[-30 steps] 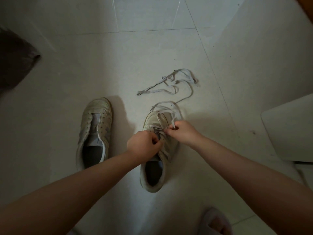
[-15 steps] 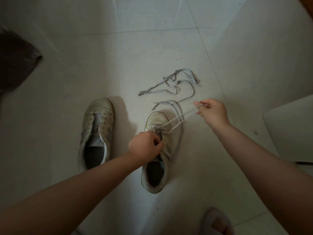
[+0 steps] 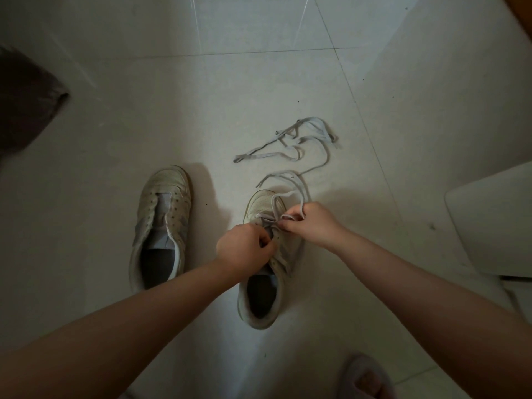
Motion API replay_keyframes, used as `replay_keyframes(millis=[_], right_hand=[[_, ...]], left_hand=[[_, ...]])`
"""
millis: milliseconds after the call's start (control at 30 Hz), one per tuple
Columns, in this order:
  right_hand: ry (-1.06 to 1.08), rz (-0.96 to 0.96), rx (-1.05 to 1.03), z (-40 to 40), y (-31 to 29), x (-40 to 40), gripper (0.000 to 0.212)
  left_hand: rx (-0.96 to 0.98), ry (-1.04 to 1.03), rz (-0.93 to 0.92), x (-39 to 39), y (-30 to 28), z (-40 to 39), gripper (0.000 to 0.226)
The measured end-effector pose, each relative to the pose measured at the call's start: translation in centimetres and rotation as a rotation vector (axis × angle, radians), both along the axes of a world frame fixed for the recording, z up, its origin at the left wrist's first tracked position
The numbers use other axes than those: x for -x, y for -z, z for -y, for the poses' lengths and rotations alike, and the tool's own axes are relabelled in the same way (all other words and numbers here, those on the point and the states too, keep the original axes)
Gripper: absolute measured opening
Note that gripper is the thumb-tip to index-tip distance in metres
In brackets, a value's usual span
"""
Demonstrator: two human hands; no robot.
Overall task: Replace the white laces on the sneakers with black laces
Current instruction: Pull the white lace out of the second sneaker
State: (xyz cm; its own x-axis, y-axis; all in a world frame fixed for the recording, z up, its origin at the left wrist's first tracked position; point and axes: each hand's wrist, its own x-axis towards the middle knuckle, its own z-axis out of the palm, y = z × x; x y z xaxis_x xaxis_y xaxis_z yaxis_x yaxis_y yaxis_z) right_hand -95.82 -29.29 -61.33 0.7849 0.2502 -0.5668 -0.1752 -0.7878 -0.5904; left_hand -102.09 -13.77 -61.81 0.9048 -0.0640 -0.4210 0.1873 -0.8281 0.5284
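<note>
Two worn white sneakers stand on the tiled floor, toes pointing away. The left sneaker (image 3: 161,223) has no lace in its eyelets. The right sneaker (image 3: 266,260) keeps a white lace (image 3: 290,194) in its lowest eyelets, the slack looping over the toe. My left hand (image 3: 244,249) grips the shoe's left eyelet flap near the tongue. My right hand (image 3: 309,223) pinches the lace close to the eyelets. A second, loose white lace (image 3: 283,145) lies in a tangle on the floor beyond the toe. No black lace is visible.
A white panel or board (image 3: 489,223) lies at the right edge. A dark fabric shape (image 3: 23,99) sits at the far left. A foot in a grey slipper (image 3: 365,378) shows at the bottom right. Bare floor tiles (image 3: 201,96) stretch beyond the shoes.
My right hand had drawn the lace out to the right and up, then came back down to the eyelets of the right sneaker. My left hand stayed on the shoe.
</note>
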Motion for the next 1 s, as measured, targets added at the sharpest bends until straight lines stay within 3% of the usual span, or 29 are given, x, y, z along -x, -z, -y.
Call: replay_keyframes(millis=[67,167,233,367,433,533,700,800,900,1000], right_hand=[[0.102,0.071,-0.015,0.2,0.1,-0.2,0.024],[0.512,0.217,-0.049,1.7,-0.5,-1.5,0.025],[0.615,0.231,-0.087,2.6,-0.6,-1.9,0.020],[0.359,-0.096,-0.227,1.3,-0.1,-0.2,0.015],[0.235,-0.077,-0.159,0.6,1.0,0.2,0.024],[0.273,0.018,-0.015,0.0,1.8,-0.1,0.034],[0.252,-0.147,-0.013,-0.3,1.2,0.5,0.031],[0.337,-0.016,-0.049,0.0,0.9,0.3,0.025],[0.566,0.198,-0.051,1.7,1.0,-1.0,0.030],[0.581,0.127,-0.097,2.6,0.8,-1.4,0.025]], left_hand=[[0.004,0.004,0.000,0.0,0.0,0.0,0.026],[0.020,0.006,0.001,0.0,0.0,-0.1,0.027],[0.020,0.002,0.002,0.1,0.0,-0.2,0.027],[0.001,-0.011,0.004,0.1,0.1,-0.1,0.030],[0.003,-0.010,0.007,0.0,0.0,0.1,0.029],[0.001,-0.002,0.008,-0.1,-0.2,0.1,0.029],[-0.001,0.015,-0.006,0.0,-0.2,0.0,0.028],[0.004,0.003,-0.004,-0.1,-0.3,0.0,0.028],[0.010,-0.002,-0.001,0.0,-0.2,0.0,0.026],[0.017,0.001,-0.006,0.1,0.0,-0.1,0.026]])
